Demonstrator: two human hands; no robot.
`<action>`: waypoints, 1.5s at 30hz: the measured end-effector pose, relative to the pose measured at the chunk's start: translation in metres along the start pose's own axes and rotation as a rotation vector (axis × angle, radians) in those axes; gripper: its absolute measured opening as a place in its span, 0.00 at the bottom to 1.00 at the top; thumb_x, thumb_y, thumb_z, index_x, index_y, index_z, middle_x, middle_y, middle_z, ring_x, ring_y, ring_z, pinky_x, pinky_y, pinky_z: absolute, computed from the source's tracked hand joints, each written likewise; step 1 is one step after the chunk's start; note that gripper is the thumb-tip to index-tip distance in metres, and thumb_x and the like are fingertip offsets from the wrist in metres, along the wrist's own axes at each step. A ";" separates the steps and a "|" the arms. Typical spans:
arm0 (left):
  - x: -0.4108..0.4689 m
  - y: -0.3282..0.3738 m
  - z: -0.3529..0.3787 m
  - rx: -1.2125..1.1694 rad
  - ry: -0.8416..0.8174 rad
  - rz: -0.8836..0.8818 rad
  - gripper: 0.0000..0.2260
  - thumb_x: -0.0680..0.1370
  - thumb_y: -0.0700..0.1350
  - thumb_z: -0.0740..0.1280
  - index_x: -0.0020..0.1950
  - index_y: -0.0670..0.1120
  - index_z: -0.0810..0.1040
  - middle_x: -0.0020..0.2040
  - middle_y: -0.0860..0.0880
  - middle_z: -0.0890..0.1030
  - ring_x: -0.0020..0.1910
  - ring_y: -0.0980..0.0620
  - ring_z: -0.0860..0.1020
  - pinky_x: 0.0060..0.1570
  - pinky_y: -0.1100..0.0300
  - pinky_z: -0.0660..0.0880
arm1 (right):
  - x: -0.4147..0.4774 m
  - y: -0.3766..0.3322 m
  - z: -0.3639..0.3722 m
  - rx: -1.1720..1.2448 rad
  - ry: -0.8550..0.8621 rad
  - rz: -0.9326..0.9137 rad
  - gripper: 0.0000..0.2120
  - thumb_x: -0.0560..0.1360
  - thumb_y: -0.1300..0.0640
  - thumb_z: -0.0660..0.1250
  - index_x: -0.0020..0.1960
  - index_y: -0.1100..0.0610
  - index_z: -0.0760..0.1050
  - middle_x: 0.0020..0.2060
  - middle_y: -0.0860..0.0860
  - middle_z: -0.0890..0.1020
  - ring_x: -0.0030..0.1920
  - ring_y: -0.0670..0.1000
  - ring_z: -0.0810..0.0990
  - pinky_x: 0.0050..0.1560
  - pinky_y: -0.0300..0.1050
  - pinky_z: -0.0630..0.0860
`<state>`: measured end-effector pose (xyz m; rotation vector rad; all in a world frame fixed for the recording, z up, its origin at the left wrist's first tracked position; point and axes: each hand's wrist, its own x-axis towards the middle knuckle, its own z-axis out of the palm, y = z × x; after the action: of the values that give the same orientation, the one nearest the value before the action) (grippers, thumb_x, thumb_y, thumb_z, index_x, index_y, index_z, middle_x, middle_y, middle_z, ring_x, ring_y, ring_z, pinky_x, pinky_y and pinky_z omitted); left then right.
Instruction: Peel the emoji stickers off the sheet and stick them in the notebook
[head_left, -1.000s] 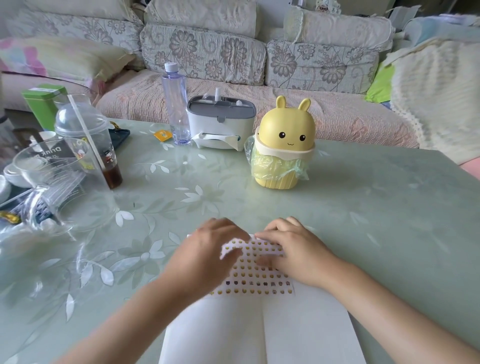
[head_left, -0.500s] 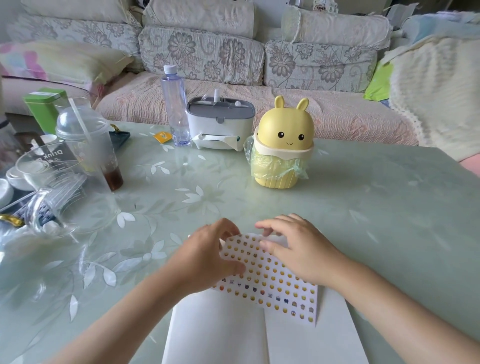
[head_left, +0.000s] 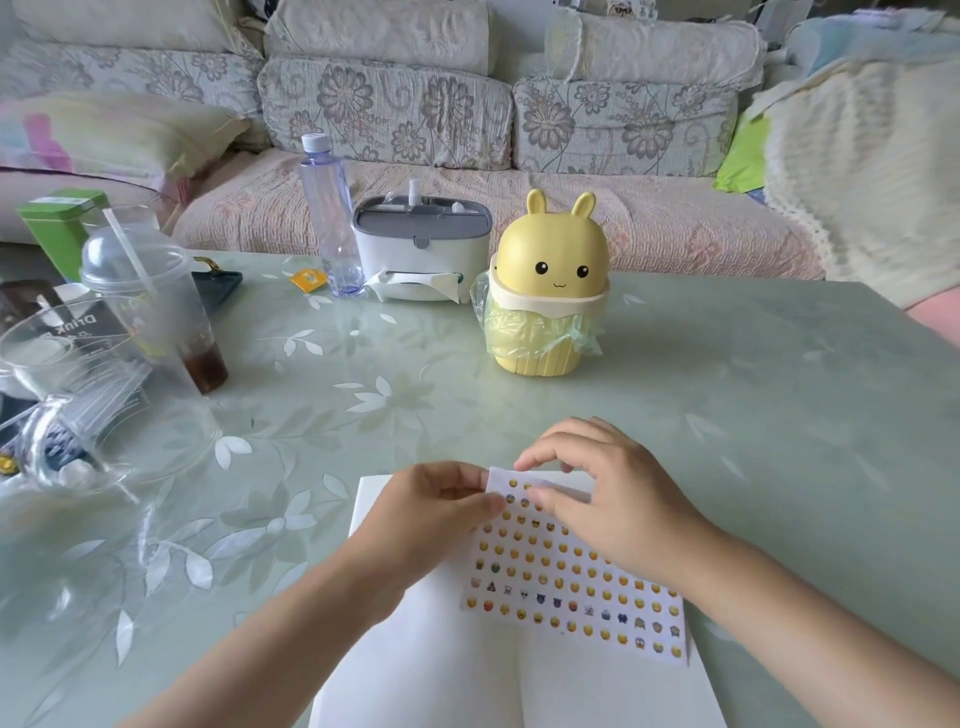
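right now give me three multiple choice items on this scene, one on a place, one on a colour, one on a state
1. Where does the emoji sticker sheet lie?
A. on the open notebook
B. on a chair
C. on the floor

2. What colour is the rabbit-eared bin?
A. blue
B. yellow
C. red

3. What is the left hand doing?
A. lying flat with straight fingers
B. making an empty fist
C. pinching the sheet's top corner

Answers:
1. A, because white notebook pages show beneath and around the sheet.
2. B, because its domed lid and body are yellow.
3. C, because its thumb and fingers close on the sheet's upper left corner.
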<state>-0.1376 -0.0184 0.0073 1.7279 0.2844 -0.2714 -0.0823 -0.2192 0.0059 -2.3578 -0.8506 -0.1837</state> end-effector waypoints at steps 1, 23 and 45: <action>0.000 0.000 0.002 0.005 -0.008 0.010 0.04 0.78 0.44 0.71 0.46 0.48 0.85 0.44 0.49 0.87 0.40 0.55 0.83 0.40 0.66 0.74 | 0.000 -0.001 0.002 -0.031 0.034 -0.046 0.06 0.74 0.54 0.75 0.49 0.44 0.83 0.44 0.38 0.79 0.49 0.42 0.76 0.49 0.37 0.73; -0.003 -0.002 0.006 0.069 -0.009 0.191 0.07 0.80 0.45 0.69 0.47 0.53 0.86 0.45 0.48 0.86 0.48 0.43 0.83 0.53 0.48 0.80 | 0.006 -0.007 0.001 0.229 -0.002 0.187 0.02 0.72 0.45 0.76 0.43 0.43 0.86 0.40 0.36 0.84 0.41 0.47 0.83 0.47 0.53 0.81; -0.002 0.000 0.009 -0.092 0.034 0.178 0.08 0.81 0.46 0.68 0.45 0.50 0.85 0.43 0.45 0.86 0.40 0.48 0.84 0.42 0.63 0.77 | 0.006 -0.021 0.003 -0.021 0.106 0.058 0.06 0.74 0.44 0.70 0.43 0.44 0.83 0.39 0.37 0.81 0.40 0.39 0.76 0.36 0.34 0.70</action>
<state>-0.1398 -0.0277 0.0060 1.6558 0.1634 -0.0974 -0.0910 -0.2019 0.0161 -2.3663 -0.7323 -0.2926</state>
